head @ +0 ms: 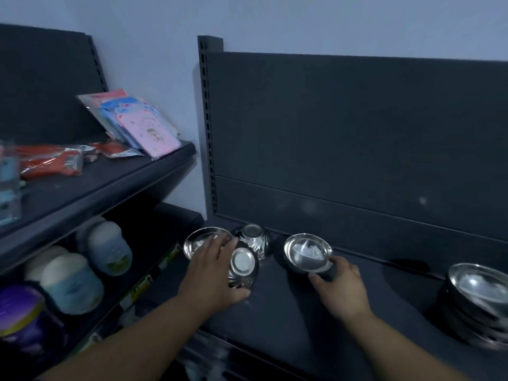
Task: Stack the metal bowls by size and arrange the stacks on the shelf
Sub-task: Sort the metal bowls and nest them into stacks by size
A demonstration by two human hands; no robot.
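Holding one bowl each, the two hands work over the dark shelf, well to the left of the stack of bowls that sits at the shelf's right end. The left hand is wrapped round a tilted bowl, with the thumb under its lower edge and its flat base turned toward the camera. The right hand pinches the near rim of an upright bowl, thumb on one side and fingers on the other. This bowl stands between the tilted bowl and the stack.

These look like thin polished steel, so I judge them light, stiff and slippery. They are not likely to break, but they could clatter, skid or dent if one slips out of a loose grip. The rim seems the surest place to take an upright one, thumb inside and fingers outside. One lying base up is better held round its wall and turned over before it is nested. Bowls of matching size may also wedge together if they are pushed down hard.

By my count, four bowls are loose, two mouth up and two base up. Besides the two being held, an overturned bowl sits just behind the tilted one. A wide bowl lies mouth up, farthest from the stack and partly under the left hand's fingers. There is one stack. It shows several rims, but I cannot tell how many bowls it holds.
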